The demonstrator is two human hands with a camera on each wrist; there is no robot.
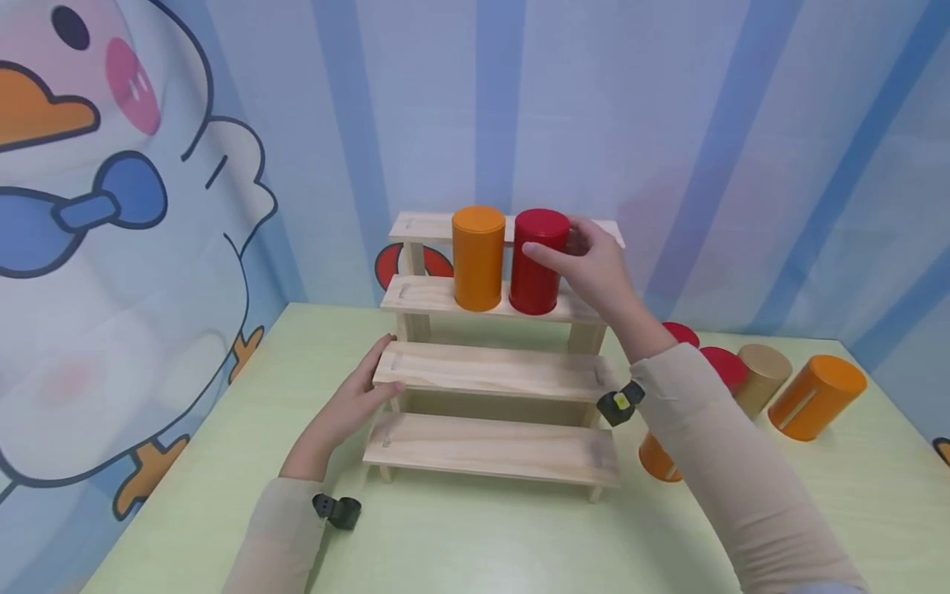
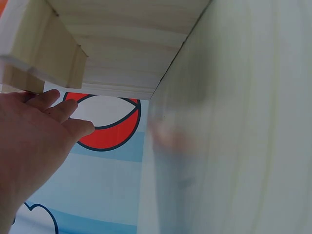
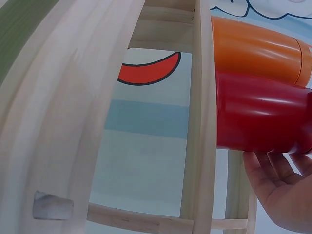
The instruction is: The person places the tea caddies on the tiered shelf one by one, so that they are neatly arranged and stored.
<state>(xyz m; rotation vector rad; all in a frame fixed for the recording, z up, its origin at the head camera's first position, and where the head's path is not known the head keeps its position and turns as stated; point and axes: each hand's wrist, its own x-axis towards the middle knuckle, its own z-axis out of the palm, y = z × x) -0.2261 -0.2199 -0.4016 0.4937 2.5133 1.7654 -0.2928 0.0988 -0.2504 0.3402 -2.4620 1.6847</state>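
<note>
A stepped wooden stand with several tiers stands on the table. On its second tier from the top, a red canister stands upright beside an orange canister. My right hand holds the red one, thumb across its front and fingers around its right side. In the right wrist view the fingertips touch the red canister's wall. My left hand grips the left end of a lower tier, with the thumb at its front edge. The left wrist view shows those fingers by the stand's wooden end.
Right of the stand are more canisters: a tan one, a tilted-looking orange one, a red one, another red one behind my forearm, and an orange one partly covered by the sleeve. A printed curtain hangs behind.
</note>
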